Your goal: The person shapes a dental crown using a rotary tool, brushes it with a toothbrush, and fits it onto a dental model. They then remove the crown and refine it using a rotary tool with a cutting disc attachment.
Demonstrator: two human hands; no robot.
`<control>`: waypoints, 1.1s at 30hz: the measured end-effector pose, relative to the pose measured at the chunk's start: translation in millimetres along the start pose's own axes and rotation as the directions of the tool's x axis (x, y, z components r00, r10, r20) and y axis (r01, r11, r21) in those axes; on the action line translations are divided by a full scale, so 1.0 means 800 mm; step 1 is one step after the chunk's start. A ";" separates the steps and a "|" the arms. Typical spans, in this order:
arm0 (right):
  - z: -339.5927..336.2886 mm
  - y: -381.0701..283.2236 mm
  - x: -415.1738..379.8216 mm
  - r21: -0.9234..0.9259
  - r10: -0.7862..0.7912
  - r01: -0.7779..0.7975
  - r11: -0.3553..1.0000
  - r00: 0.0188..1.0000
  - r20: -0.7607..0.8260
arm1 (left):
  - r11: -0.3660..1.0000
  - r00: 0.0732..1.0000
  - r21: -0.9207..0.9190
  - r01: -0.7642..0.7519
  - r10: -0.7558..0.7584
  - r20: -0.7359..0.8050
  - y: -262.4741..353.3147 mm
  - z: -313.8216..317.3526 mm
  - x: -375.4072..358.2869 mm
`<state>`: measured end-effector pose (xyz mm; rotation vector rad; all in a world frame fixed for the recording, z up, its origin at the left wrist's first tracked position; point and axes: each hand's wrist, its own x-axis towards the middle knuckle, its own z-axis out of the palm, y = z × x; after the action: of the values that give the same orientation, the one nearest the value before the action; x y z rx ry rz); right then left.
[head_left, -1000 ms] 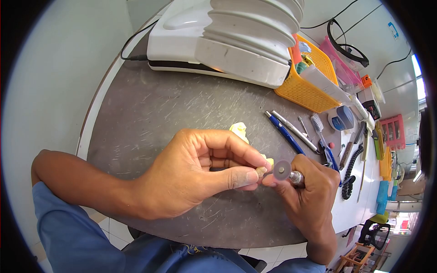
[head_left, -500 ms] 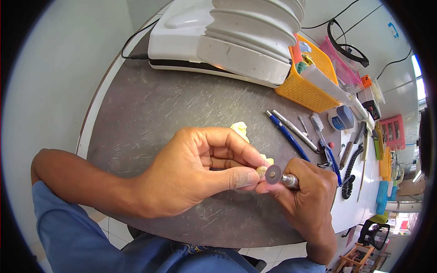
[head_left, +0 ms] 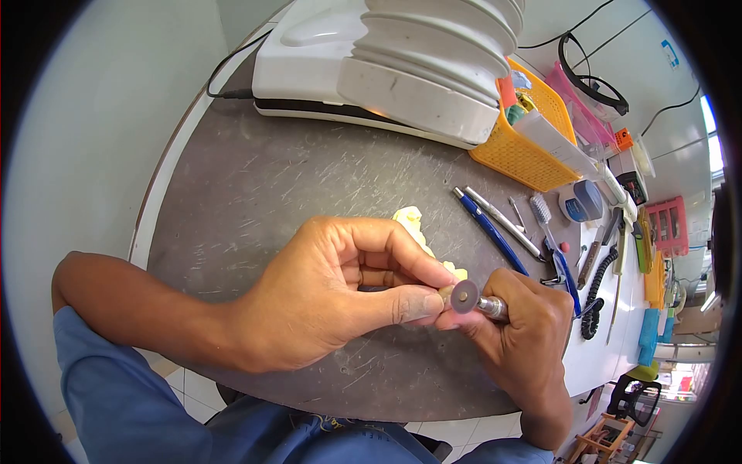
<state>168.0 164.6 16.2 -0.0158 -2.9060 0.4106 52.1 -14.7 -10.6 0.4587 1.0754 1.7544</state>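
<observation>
My left hand [head_left: 325, 298] pinches a small beige piece, like a dental crown [head_left: 445, 293], between thumb and fingertips. In my right hand [head_left: 529, 329] is a rotary handpiece [head_left: 492, 308], its metal nose pointing left. A round purple-grey disc [head_left: 466, 291] is mounted on its tip, right at the small piece and overlapping part of it. The fingertips of both hands come together just below the disc. Behind my left fingers, a pale yellow cast [head_left: 411, 223] lies on the dark bench, partly hidden by the hand.
A white machine with a ribbed hose [head_left: 417, 97] stands at the back. To its right is a yellow basket [head_left: 525, 158] of supplies. A blue pen [head_left: 491, 232], a silver pen [head_left: 506, 223], a toothbrush [head_left: 542, 209] and a coiled black cord [head_left: 593, 305] lie to the right.
The small piece has turned slightly in my left fingers, and more of it is behind the disc. Both hands stay in nearly the same place.
</observation>
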 end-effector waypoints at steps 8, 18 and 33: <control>-0.001 -0.001 0.000 -0.009 -0.008 0.008 1.000 1.000 0.008 | 1.000 1.000 0.013 0.001 -0.001 0.000 0.001 -0.001 0.000; -0.003 -0.003 0.001 0.003 -0.007 0.006 1.000 1.000 0.029 | 1.000 1.000 0.018 0.006 -0.006 -0.003 0.002 0.000 0.000; -0.003 0.001 -0.002 0.088 0.064 -0.063 0.994 0.998 -0.013 | 0.998 0.999 -0.041 0.048 -0.048 -0.015 0.006 0.002 -0.001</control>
<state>169.9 165.9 17.7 -0.0981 -2.8750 0.5459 50.9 -15.3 -5.8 0.3915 1.0516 1.7368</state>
